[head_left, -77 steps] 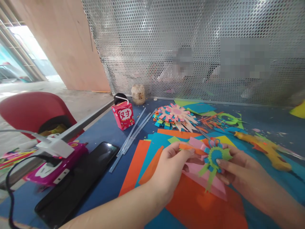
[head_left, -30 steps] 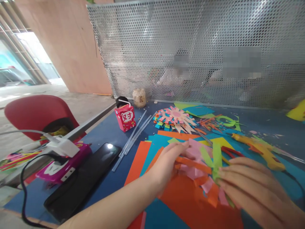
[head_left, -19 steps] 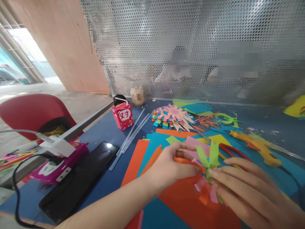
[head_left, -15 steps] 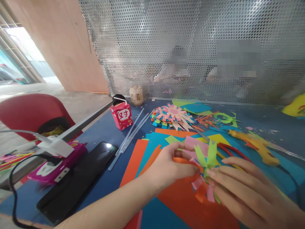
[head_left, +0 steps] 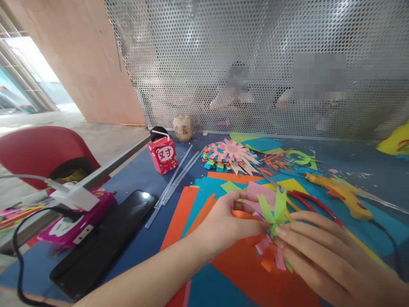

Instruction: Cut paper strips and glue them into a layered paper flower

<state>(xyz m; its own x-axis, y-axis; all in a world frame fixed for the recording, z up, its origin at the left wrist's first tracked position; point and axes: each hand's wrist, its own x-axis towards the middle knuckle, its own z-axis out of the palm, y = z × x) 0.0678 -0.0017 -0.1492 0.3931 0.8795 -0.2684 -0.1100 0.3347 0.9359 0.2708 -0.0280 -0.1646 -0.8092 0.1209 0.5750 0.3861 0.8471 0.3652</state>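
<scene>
My left hand (head_left: 234, 219) is closed on the left side of a layered paper rosette (head_left: 266, 251) with orange, pink and green tabs. Two light green paper tails (head_left: 277, 209) stick up from its top. The fingertips of my right hand (head_left: 322, 247) press against the right side of the same rosette, near the base of the tails. Part of the rosette is hidden behind my fingers. Beneath both hands lie sheets of orange paper (head_left: 255, 277) and blue paper (head_left: 214, 290).
Finished rosettes (head_left: 231, 151) are piled behind the sheets. A yellow glue gun (head_left: 345, 196) and red-handled scissors (head_left: 315, 202) lie right. Clear glue sticks (head_left: 179, 179), a pink drink box (head_left: 162, 155), a black phone (head_left: 105, 243) and a purple power strip (head_left: 79, 221) are left.
The rosette and my right hand have shifted slightly left. My left hand stays almost where it was, and both hands keep their hold.
</scene>
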